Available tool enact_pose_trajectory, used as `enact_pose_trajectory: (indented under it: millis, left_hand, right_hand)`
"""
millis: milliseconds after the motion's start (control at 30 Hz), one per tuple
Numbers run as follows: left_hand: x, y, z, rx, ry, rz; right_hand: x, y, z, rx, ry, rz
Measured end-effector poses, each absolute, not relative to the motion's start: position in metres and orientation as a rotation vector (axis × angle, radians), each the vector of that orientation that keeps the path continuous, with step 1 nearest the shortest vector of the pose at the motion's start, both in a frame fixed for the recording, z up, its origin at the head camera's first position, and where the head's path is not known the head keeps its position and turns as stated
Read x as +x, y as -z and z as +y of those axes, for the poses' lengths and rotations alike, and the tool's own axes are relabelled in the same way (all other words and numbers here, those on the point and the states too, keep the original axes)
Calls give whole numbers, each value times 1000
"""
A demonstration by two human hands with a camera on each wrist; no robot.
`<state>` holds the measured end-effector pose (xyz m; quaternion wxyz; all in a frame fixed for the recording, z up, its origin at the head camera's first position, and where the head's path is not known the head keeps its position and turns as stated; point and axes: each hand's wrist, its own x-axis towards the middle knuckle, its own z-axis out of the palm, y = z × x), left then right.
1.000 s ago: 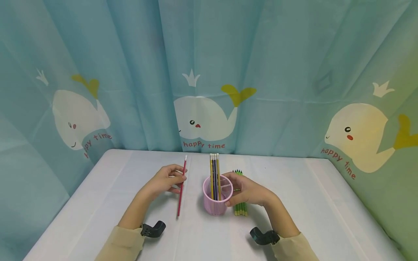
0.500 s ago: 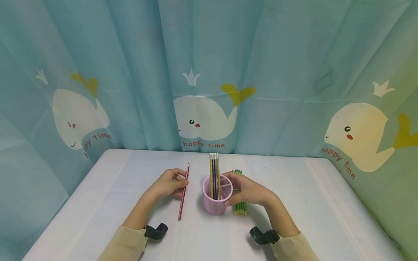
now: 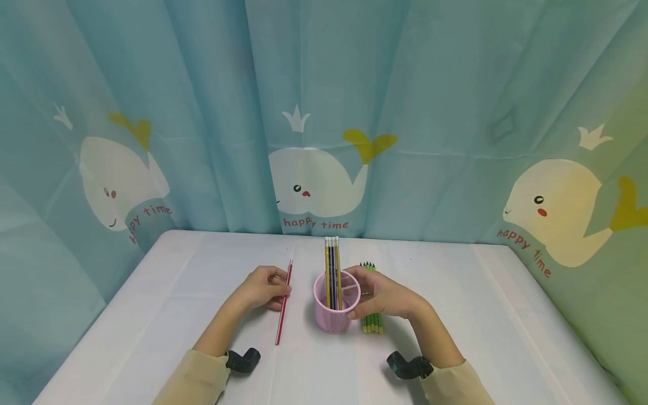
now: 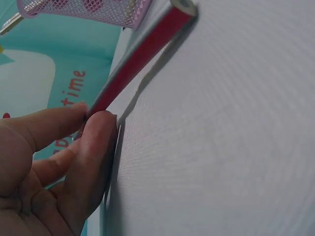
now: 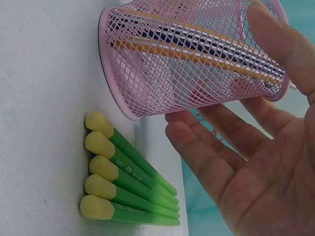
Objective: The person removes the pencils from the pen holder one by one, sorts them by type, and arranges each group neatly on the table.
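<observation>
Pink mesh cup (image 3: 331, 324): centre, yellow and dark pencils (image 3: 332, 275) upright inside.
Left hand (image 3: 263, 288): pinches red pencil (image 3: 280, 321) left of cup.
Right hand (image 3: 383, 295): fingers curved wide, holding cup's right side.

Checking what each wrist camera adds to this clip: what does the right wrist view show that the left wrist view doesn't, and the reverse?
Only the right wrist view shows the five green pencils and the right hand. Only the left wrist view shows the red pencil, pinched by the left hand. Both show the cup, table and curtain.
</observation>
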<state>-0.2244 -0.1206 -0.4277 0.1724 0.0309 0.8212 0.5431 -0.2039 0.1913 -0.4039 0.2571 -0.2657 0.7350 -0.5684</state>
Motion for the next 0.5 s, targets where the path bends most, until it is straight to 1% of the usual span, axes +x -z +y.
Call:
enact_pose_trajectory:
  millis: [333,500]
  left_hand:
    - [-224,433,-117,45,-1468,2476]
    - [-224,434,-118,52,-1488,2450]
  right_hand:
    - [-204,404,192,-725,1533,2007]
    - [-204,404,192,-725,1532,2007]
